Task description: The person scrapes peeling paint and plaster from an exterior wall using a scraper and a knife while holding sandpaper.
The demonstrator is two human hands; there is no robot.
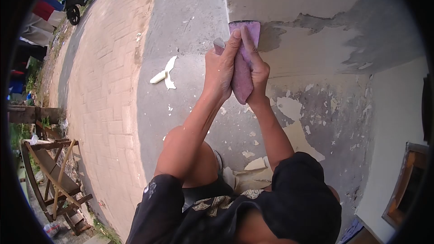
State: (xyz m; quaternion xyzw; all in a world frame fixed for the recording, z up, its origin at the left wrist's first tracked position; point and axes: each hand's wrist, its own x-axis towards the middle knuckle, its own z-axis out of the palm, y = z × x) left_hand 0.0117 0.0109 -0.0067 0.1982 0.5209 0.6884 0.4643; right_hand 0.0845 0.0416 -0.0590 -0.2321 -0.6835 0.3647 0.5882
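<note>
A purple scraper (242,76) with a wide, flat blade and a dark front edge is held in both my hands. My left hand (219,73) closes on its left side, thumb stretched up toward the blade. On the other side my right hand (258,73) grips it, one digit lying along the blade face. The blade's edge meets the wall (289,0) near its pale left corner. A small greyish tip (219,44) sticks out beside my left hand; what it belongs to is hidden. Patches of peeled coating (289,107) show below my right hand.
A curled pale paint flake (169,73) lies on the grey concrete (156,99), with smaller chips about. Left of it runs a brick-paved path (106,90). A wooden chair-like frame (56,176) stands at lower left, hanging cloths (40,27) at upper left, a wood-framed opening (407,180) at right.
</note>
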